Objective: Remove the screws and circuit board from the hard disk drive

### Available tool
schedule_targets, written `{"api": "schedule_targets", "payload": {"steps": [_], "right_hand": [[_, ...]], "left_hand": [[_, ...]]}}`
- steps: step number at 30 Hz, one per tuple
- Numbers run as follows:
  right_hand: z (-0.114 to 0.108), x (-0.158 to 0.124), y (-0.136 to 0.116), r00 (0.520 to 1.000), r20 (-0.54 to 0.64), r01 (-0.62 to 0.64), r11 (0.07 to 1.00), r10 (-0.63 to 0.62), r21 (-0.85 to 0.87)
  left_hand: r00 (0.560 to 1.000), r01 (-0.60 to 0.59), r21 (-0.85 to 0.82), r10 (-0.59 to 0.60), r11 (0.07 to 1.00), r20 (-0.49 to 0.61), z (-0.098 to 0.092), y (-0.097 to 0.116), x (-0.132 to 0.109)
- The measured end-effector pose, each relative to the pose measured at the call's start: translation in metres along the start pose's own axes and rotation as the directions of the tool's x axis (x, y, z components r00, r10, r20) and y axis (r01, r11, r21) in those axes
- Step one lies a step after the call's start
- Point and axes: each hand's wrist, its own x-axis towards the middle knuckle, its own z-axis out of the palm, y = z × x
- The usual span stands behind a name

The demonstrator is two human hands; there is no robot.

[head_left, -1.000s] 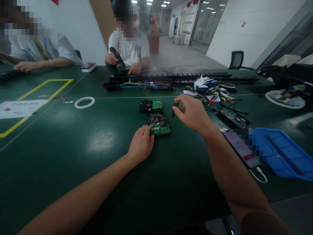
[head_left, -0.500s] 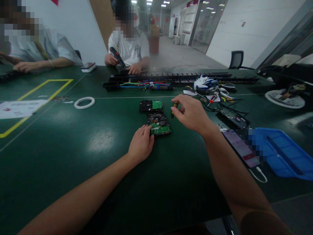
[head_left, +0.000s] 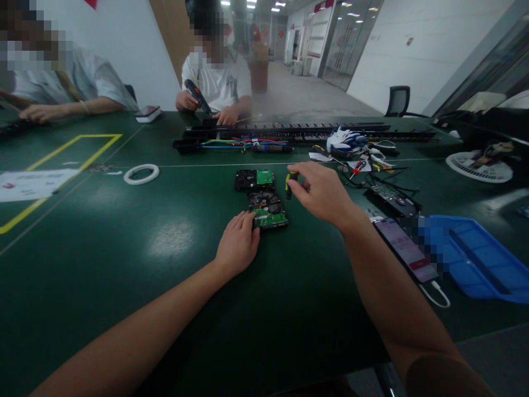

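A hard drive with a green circuit board lies on the table in front of me. My left hand holds it at its near left corner, fingers on the left side and thumb by the near edge. Pinched between the fingers of my right hand is a small yellow-and-black screwdriver. It stands nearly upright at the drive's right edge; whether its tip touches a screw is too small to tell. Directly behind lies a second hard drive, dark with a green board.
A phone on a white cable and a blue tray lie to the right. Behind them are another drive, cables and gloves. Long black strips cross the far side, where a person holds a power screwdriver. A white ring lies left.
My right hand and the screwdriver have shifted slightly left, and more of the screwdriver's handle shows. The left hand and both drives stay in place.
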Motion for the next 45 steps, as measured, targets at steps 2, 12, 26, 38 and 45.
{"api": "schedule_targets", "payload": {"steps": [2,12,26,38,45], "right_hand": [[0.0006,0.0002,0.0000,1.000,0.002,-0.015,1.000,0.015,0.001],[-0.0005,-0.0001,0.0007,1.000,0.008,-0.014,1.000,0.014,-0.018],[-0.0002,-0.0002,0.0001,1.000,0.005,-0.009,1.000,0.009,-0.016],[0.0028,0.0002,0.0026,0.999,-0.009,-0.034,0.999,0.034,-0.009],[-0.0011,0.0000,-0.0003,1.000,0.013,-0.012,1.000,0.012,-0.001]], "left_hand": [[1.000,-0.001,-0.004,0.001,1.000,-0.004,-0.0004,0.0003,0.0000],[1.000,0.006,0.006,-0.006,1.000,0.008,0.0017,-0.0006,0.0008],[1.000,-0.003,-0.003,0.003,1.000,0.001,0.0016,-0.0017,0.0002],[1.000,-0.005,-0.002,0.005,1.000,0.000,0.0005,-0.0013,0.0003],[1.000,-0.010,-0.011,0.010,1.000,-0.012,0.0001,-0.0011,0.0003]]}}
